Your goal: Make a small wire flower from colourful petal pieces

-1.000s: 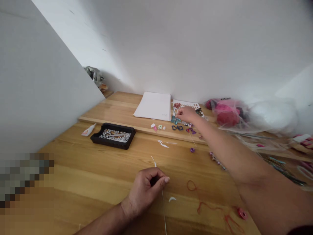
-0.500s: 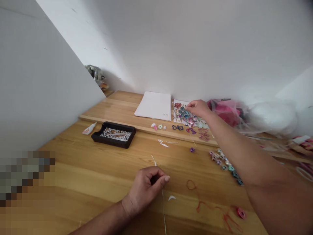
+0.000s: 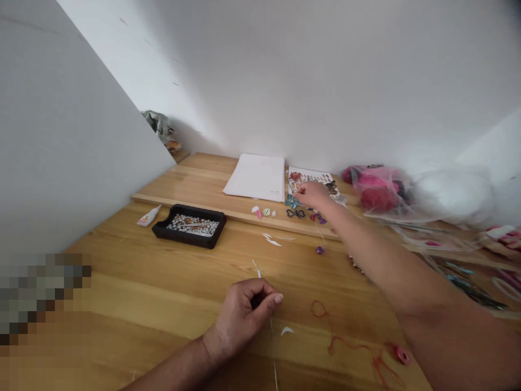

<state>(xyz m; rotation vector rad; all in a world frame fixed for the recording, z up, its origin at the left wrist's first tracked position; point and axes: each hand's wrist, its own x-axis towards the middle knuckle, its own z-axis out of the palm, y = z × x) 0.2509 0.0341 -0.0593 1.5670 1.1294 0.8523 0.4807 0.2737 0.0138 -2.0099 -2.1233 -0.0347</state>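
Note:
My left hand (image 3: 248, 312) is closed in a pinch low in the middle of the view. Between its fingers runs a thin pale thread (image 3: 273, 347), which hangs down toward the front edge. A slim white leaf-shaped piece (image 3: 259, 272) pokes out above the fingers. Beside this hand lies a white crescent piece (image 3: 287, 330). My right hand (image 3: 312, 194) reaches to the back shelf, fingertips pinched at a teal flower (image 3: 292, 201), over the near left part of a white sheet (image 3: 315, 172) of small ornaments. A dark blue bow (image 3: 295, 213) lies just below the flower.
A black tray (image 3: 189, 239) of beads and a small glue bottle (image 3: 148, 215) lie at left. White paper (image 3: 256, 176) rests on the raised shelf. Red thread (image 3: 345, 342) and its spool (image 3: 402, 355) lie at front right. Plastic bags (image 3: 378, 190) crowd the back right.
My right hand has moved left and toward me, and the teal flower has shifted with it, uncovering more of the ornament sheet. My left hand stays in place.

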